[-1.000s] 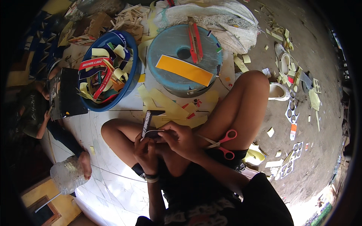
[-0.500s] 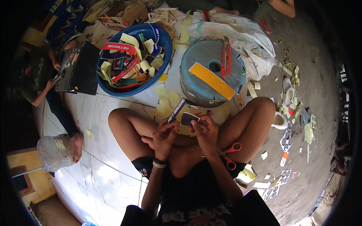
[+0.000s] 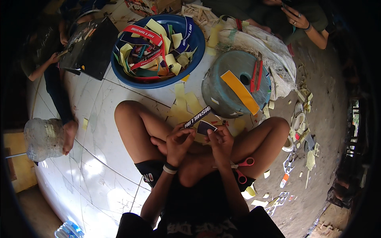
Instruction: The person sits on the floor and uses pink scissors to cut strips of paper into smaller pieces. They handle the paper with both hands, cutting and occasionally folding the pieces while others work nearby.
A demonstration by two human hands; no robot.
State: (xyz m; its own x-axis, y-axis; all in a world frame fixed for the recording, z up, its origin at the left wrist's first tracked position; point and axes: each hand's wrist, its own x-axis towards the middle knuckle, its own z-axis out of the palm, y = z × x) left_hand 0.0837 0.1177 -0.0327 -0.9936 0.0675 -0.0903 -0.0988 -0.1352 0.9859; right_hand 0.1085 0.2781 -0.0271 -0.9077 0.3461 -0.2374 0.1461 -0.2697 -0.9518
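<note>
A dark sticker strip (image 3: 194, 119) with white lettering is pinched between the fingertips of my left hand (image 3: 178, 144), above my crossed legs. My right hand (image 3: 221, 142) grips a dark purple, pale-edged sticker piece (image 3: 206, 127) between thumb and fingers. The two pieces nearly meet; whether they are one bent strip I cannot tell. Red-handled scissors (image 3: 245, 162) lie by my right thigh, next to my right forearm, their blades mostly hidden. Beyond my hands, an upturned grey-blue round tub (image 3: 216, 85) carries an orange strip (image 3: 240, 92) and a red cutter (image 3: 256, 75).
A blue basin (image 3: 198, 59) full of colored strips and backing paper stands at the far left-middle. A person sits at left beside a black board (image 3: 89, 55); another person's hands (image 3: 299, 22) show at far right. A white sack (image 3: 274, 59) and paper scraps (image 3: 311, 158) lie to the right.
The view has shifted, so the basin and tub appear farther right. My hands still hold the sticker pieces, and the lettered strip is tilted flatter, its lettering turned more toward view.
</note>
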